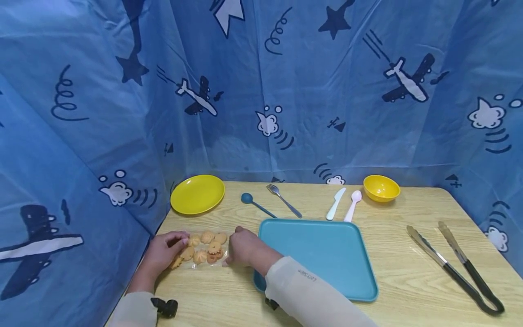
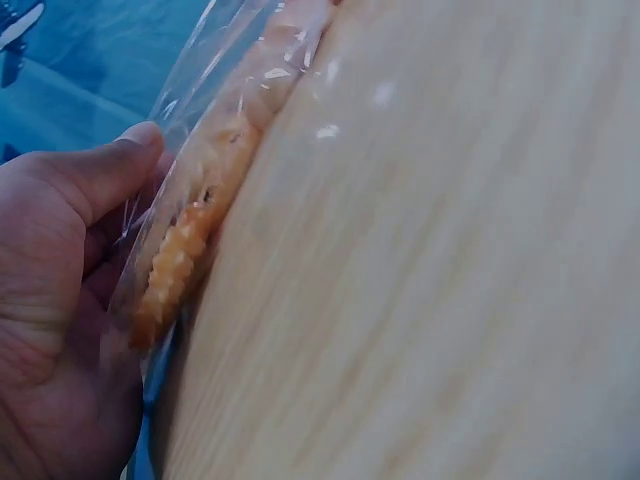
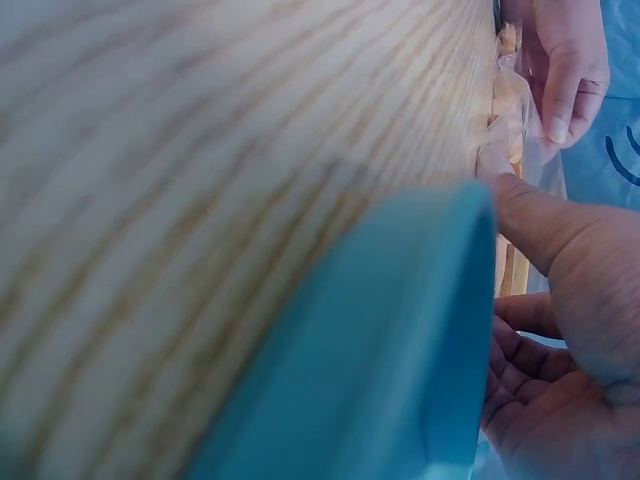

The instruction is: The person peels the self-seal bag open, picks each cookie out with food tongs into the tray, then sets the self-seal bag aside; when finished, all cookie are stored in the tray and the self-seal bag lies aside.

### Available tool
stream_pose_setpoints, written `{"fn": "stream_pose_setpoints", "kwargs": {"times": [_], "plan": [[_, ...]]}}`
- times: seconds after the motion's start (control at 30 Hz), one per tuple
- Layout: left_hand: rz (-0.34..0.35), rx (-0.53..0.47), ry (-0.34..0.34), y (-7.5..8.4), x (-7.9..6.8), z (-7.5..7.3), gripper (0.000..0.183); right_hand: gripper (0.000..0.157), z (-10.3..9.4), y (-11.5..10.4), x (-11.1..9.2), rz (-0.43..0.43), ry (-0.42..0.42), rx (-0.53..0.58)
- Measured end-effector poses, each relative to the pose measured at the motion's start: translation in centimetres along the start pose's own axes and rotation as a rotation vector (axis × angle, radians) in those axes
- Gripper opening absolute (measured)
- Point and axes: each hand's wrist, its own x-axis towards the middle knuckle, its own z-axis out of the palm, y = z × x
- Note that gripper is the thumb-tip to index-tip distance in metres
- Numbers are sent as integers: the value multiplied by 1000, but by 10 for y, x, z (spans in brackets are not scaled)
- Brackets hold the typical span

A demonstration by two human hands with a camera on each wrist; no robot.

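A clear plastic bag of cookies (image 1: 207,247) lies on the left part of the table, with several round, ridged cookies showing through it. My left hand (image 1: 162,252) pinches the left end of the bag, thumb over the film in the left wrist view. At the other end, my right hand (image 1: 247,246) holds the bag's right edge between thumb and bent fingers; part of its grip is hidden in the head view. The teal tray (image 1: 314,254) lies under and beside my right forearm.
Along the back are a yellow plate (image 1: 198,194), a dark blue spoon (image 1: 258,205), a fork (image 1: 284,200), a pale knife (image 1: 336,204), a pink spoon (image 1: 353,205) and a yellow bowl (image 1: 382,189). Tongs (image 1: 457,268) lie at the right. A blue curtain (image 1: 302,91) surrounds the table.
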Motion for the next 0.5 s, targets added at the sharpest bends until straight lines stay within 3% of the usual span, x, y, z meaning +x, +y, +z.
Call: {"fn": "stream_pose_setpoints", "kwargs": {"times": [0.5], "plan": [[-72, -79, 21, -3, -2, 1, 39, 51, 0, 0, 0, -9, 14, -4]]}}
